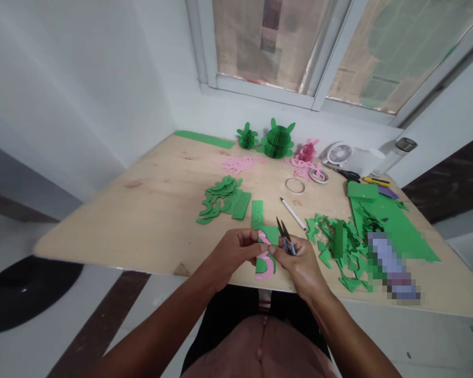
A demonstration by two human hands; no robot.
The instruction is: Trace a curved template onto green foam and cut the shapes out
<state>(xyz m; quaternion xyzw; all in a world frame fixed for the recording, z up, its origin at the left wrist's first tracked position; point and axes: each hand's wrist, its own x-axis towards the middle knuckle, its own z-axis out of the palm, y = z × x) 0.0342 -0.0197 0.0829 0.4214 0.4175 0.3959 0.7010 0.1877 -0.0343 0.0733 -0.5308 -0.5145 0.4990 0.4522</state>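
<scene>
Near the table's front edge, my left hand (236, 251) pinches a piece of green paper (273, 233) with a curvy pink paper cutout (266, 266) lying against it. My right hand (301, 262) is closed around small dark-bladed scissors (284, 233), their tips pointing away from me and slightly apart. The thumb of that hand also presses on the paper's right side. Just beyond the hands lies a green paper strip (257, 212) with drawn outlines. A white pen (292, 213) rests to the right of it.
Green cutouts (220, 194) are heaped left of centre, green scraps (339, 241) at right beside green sheets (402, 226). Pink cutouts (238, 164) and tape rolls (319, 176) lie farther back. Paper figures (278, 139), a small fan (339, 153) and a bottle (394, 155) stand along the wall.
</scene>
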